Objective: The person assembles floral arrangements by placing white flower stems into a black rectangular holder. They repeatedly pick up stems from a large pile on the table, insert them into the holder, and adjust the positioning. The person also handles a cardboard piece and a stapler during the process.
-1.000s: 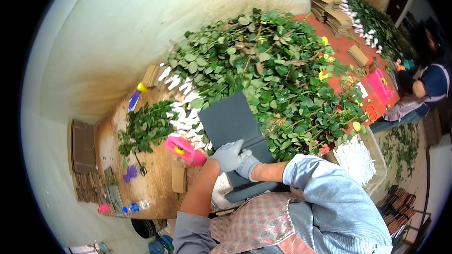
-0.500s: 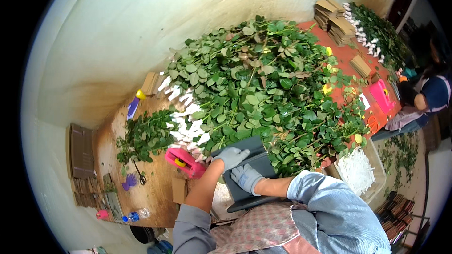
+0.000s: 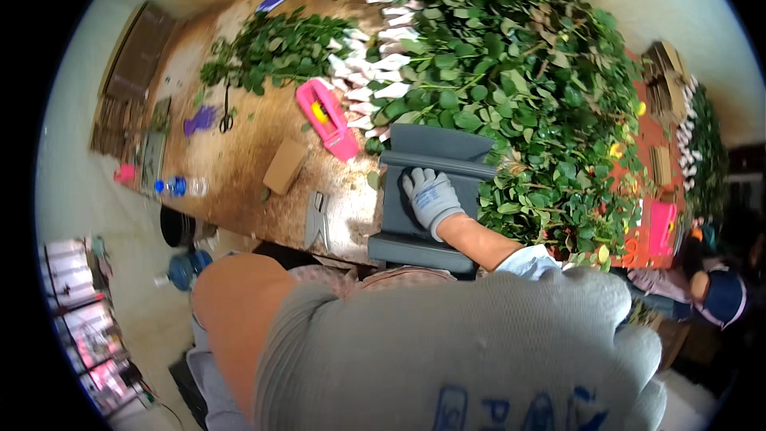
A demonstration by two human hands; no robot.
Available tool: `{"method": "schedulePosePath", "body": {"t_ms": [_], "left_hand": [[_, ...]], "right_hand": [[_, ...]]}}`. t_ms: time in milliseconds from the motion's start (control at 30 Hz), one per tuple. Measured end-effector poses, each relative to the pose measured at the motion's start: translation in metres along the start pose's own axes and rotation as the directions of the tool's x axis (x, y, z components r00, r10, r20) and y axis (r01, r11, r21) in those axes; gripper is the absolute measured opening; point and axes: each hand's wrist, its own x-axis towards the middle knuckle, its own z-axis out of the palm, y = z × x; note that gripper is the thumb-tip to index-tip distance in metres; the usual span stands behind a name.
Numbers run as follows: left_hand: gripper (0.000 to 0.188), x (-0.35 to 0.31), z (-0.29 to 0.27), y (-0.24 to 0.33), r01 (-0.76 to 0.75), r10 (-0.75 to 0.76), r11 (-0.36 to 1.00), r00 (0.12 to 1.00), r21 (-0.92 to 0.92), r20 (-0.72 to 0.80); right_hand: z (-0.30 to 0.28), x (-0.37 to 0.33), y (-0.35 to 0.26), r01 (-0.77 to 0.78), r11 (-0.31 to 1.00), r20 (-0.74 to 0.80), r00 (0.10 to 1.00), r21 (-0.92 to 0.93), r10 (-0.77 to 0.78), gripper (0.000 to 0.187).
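Observation:
My right hand [image 3: 433, 198], in a grey glove, rests palm down on a dark grey ridged tray [image 3: 443, 140] at the table's front edge. Its fingers are slightly bent and spread, with nothing visible in them. Very close to the camera, my left hand [image 3: 479, 343] in a matching glove fills the lower part of the picture, reaching across to the right. Its fingers curve away at the right, so their tips are hidden. Behind the tray lies a big heap of leafy green stems [image 3: 511, 72] with white-wrapped heads [image 3: 388, 72].
Left of the tray are a pink tape dispenser [image 3: 329, 120], a grey stapler [image 3: 317, 219], a cardboard piece [image 3: 286, 166], black scissors [image 3: 227, 120] and a plastic bottle [image 3: 182, 186]. A smaller leafy bunch [image 3: 279, 48] lies farther back. Another person [image 3: 718, 295] is at the far right.
My left hand has left the tray and come up close to the camera. My right hand stays on the tray. The view has shifted, so the table sits higher in the picture.

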Motion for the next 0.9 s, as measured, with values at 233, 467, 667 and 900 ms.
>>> {"method": "schedulePosePath", "body": {"t_ms": [233, 467, 667, 900], "left_hand": [[0.031, -0.036, -0.004, 0.031, 0.126, -0.123, 0.981, 0.992, 0.150, -0.032], [0.024, -0.096, -0.016, 0.045, 0.463, -0.368, 0.865, 0.847, 0.193, -0.383], [0.033, -0.249, 0.075, -0.087, 0.809, -0.602, 0.461, -0.017, -0.365, -0.798], [0.079, -0.366, 0.234, -0.165, 0.936, -0.873, -0.348, -0.306, 0.047, -0.381]], "right_hand": [[-0.002, -0.003, 0.006, 0.034, 0.999, 0.081, 0.996, 0.018, -0.036, 0.047], [0.002, -0.002, 0.006, 0.030, 0.998, 0.035, 0.999, 0.054, -0.032, 0.045], [0.003, -0.006, 0.016, -0.030, 0.991, -0.003, 1.000, 0.133, 0.031, 0.040], [0.000, -0.004, 0.009, -0.004, 0.991, 0.032, 0.999, 0.131, 0.000, 0.042]]}}
